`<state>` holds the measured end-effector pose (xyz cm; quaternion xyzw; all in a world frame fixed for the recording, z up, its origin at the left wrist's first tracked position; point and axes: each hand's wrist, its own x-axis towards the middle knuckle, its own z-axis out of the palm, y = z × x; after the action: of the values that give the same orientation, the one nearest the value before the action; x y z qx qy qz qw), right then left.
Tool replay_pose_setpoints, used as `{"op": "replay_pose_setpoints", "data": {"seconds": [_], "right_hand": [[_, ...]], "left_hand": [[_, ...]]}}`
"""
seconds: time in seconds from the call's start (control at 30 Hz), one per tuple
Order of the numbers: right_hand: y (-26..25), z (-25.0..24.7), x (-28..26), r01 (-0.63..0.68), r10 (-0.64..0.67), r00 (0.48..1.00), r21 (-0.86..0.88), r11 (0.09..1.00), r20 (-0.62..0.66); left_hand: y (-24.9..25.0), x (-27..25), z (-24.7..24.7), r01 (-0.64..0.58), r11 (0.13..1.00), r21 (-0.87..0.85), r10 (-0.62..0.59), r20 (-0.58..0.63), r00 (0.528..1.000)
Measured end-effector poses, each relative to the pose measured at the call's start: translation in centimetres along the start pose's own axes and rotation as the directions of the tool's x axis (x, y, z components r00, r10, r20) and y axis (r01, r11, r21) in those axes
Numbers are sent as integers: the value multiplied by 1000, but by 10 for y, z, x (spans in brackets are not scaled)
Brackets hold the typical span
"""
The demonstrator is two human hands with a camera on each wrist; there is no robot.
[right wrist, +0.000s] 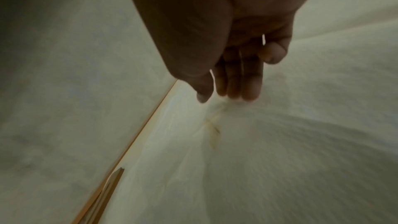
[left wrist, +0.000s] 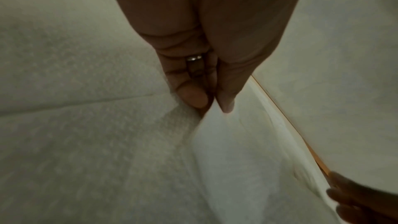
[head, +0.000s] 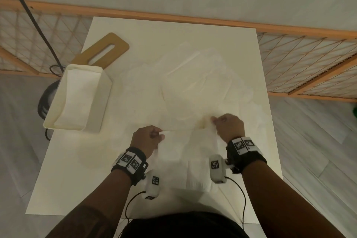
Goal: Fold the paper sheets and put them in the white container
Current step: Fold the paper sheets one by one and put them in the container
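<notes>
A thin white paper sheet (head: 193, 152) hangs above the near middle of the table, held up by its top edge. My left hand (head: 149, 137) pinches the sheet's left top corner, thumb against forefinger (left wrist: 193, 98) in the left wrist view. My right hand (head: 228, 127) pinches the right top corner; its fingers (right wrist: 247, 88) are curled over the paper (right wrist: 280, 142). More loose white sheets (head: 193, 83) lie spread across the far middle of the table. The white container (head: 77, 100) stands at the table's left edge with folded paper inside.
A tan wooden board with a slot handle (head: 104, 50) leans behind the container. The white table (head: 77, 179) has bare surface at the near left. An orange-framed lattice panel (head: 309, 63) runs along the far side. A black cable (head: 29, 11) drops at far left.
</notes>
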<state>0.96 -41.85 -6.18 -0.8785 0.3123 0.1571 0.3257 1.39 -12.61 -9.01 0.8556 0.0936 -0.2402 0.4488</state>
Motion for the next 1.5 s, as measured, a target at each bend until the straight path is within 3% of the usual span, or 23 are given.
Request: {"op": "replay_pose_setpoints", "data": {"seconds": [0.07,0.17,0.33,0.47,0.6,0.7,0.83,0.9,0.93,1.0,1.07,1.1,1.17,1.23,1.27,1.3,1.33,1.37,1.43,1.5], "right_hand": [[-18,-7,16,-47,47,997,8,999,-59],[-37,-7,32,-77,76,997,-55,996,-27],[-41,8,36,217,-229,974,-305,927,-1],[-35,9,41,277,-282,959,-353,894,39],[-30,4,43,248,-263,965,-283,927,-16],[-33,-4,39,208,-217,964,-73,975,-152],[-56,-11,13,386,-342,887,91,918,-310],[-74,-13,-5,454,-384,864,175,874,-324],[-83,-14,-14,465,-399,872,224,856,-285],[-99,-18,-30,448,-453,888,365,816,-77],[-108,-22,-42,363,-516,840,536,762,166],[-110,-25,-44,330,-534,817,583,743,217],[-106,-34,-40,356,-517,848,596,720,118],[-94,-44,-28,397,-400,911,496,773,-105],[-88,-47,-22,357,-332,933,455,815,-137],[-80,-47,-15,267,-268,961,448,853,-64],[-74,-47,-11,141,-214,972,480,866,102],[-67,-43,-7,-6,-185,936,537,843,300],[-55,-37,-11,-265,-213,782,622,737,586],[-46,-31,-19,-321,-286,709,656,683,645]], "left_hand": [[1,0,2,4,1000,16,-3,-16,1000],[4,-2,5,-26,996,90,29,-38,999],[8,-4,8,-46,986,159,57,-66,996],[10,-5,8,-75,975,207,93,-76,993],[13,-7,10,-144,964,224,173,-114,978],[25,-9,11,-227,941,252,272,-162,949],[61,-7,20,-356,921,160,367,-51,929],[82,-4,26,-351,934,67,349,35,936],[94,-4,27,-320,947,-6,320,84,944],[115,-2,27,-278,935,-219,312,138,940],[123,1,21,-263,902,-341,313,99,945],[123,2,16,-233,890,-392,284,76,956],[115,4,5,-89,846,-526,139,57,989],[105,3,-6,34,726,-687,48,100,994],[100,0,-11,80,656,-750,39,140,989],[98,-3,-16,123,592,-796,37,179,983],[97,-8,-22,158,537,-829,44,214,976],[96,-11,-26,186,490,-852,59,245,968],[93,-18,-32,227,423,-877,88,290,953],[89,-22,-38,256,396,-882,88,313,946]]}}
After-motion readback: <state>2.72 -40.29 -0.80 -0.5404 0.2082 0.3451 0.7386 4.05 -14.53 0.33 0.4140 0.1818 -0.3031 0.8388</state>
